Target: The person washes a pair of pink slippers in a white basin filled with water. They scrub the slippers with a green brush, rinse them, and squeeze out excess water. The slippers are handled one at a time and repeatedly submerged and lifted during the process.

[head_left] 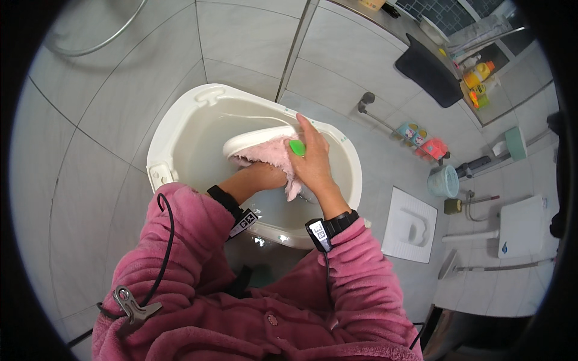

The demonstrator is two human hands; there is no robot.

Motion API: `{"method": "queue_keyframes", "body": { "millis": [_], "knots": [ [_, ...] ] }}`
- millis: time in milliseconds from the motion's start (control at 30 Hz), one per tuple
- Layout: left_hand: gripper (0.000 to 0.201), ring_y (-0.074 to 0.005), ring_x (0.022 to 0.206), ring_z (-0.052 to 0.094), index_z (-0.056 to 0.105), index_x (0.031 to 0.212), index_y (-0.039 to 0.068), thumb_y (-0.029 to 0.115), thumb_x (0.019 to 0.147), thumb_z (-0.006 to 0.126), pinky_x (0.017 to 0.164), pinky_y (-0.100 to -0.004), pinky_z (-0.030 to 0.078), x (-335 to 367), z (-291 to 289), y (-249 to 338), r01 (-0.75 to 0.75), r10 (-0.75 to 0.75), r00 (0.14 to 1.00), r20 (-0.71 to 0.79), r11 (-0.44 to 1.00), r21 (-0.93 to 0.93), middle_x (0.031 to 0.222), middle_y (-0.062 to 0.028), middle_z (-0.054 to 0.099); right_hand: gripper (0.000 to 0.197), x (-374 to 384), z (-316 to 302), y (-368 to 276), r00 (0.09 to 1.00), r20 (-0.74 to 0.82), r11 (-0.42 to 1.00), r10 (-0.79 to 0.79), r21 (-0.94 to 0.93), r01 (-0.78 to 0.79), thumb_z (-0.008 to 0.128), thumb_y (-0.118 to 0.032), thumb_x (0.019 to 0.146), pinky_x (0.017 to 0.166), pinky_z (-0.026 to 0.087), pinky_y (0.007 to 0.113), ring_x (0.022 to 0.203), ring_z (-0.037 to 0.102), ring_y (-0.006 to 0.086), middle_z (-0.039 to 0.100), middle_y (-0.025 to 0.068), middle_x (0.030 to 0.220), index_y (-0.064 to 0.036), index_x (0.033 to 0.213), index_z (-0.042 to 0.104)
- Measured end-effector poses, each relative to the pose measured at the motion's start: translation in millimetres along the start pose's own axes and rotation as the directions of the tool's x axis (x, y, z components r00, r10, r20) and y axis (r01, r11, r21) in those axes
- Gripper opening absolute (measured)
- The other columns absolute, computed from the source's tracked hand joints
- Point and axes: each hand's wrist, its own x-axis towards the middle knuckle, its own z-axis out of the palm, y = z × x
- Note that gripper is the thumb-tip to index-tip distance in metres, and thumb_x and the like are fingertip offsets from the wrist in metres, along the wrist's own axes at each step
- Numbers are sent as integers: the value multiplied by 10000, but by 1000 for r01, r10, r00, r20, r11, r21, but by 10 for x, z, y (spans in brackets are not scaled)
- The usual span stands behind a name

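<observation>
A white plastic basin (180,120) with water stands on the tiled floor in front of me. In it lies a fluffy pink slipper (265,150) with a white sole, tilted on its side. My left hand (262,175) grips the slipper from below, partly hidden by the pink fluff. My right hand (313,157) presses a green brush (297,147) onto the slipper's top; only a small piece of the brush shows between the fingers. Both wrists wear black bands, and both arms are in pink fleece sleeves.
Grey floor tiles surround the basin. At right are a white squat toilet pan (412,225), a light blue bucket (444,182), small coloured containers (421,141), a black seat-like object (428,71) and bottles (478,81) on a shelf. A hose (96,42) curves at top left.
</observation>
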Motion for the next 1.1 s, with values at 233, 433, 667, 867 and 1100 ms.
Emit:
{"method": "queue_keyframes", "body": {
  "millis": [233,433,667,867,1100],
  "knots": [
    [381,-332,1116,637,649,1249,104,238,898,592,1021,-474,464,134,-130,147,-48,59,978,-201,997,60,1202,-139,679,314,19,-87,-65,945,143,955,-295,49,291,604,-123,877,1152,287,516,1213,562,316,636,126,1278,-92,1186,655],
    [387,-329,1138,626,641,1261,107,217,893,589,1035,-477,457,-61,46,115,-140,82,957,-280,971,-194,1217,-148,670,287,-136,272,-316,955,90,942,-284,-160,295,557,-147,953,1118,322,507,1261,537,348,610,129,1320,-109,1222,649],
    [378,-385,1094,640,671,1209,65,201,863,604,997,-482,486,-25,-118,259,65,-96,981,169,982,179,1162,-214,676,354,80,82,28,992,-91,965,92,-239,-112,493,-244,1018,1142,285,537,1369,439,376,531,168,1439,-124,1328,616],
    [392,-360,1156,621,650,1244,52,254,911,603,1016,-458,476,14,76,145,-119,11,909,-417,965,-233,1206,-201,665,271,-134,207,-218,971,-80,943,-224,-268,196,611,-209,937,1075,359,494,1237,516,354,593,165,1286,-83,1173,650],
    [367,-389,1100,639,649,1236,28,223,935,572,971,-458,499,-28,287,-111,-167,250,944,-214,925,341,1204,-225,663,83,77,79,37,936,-341,985,-87,-172,29,627,-142,896,957,394,465,1021,562,368,635,141,1038,-66,923,648]
  ]
}}
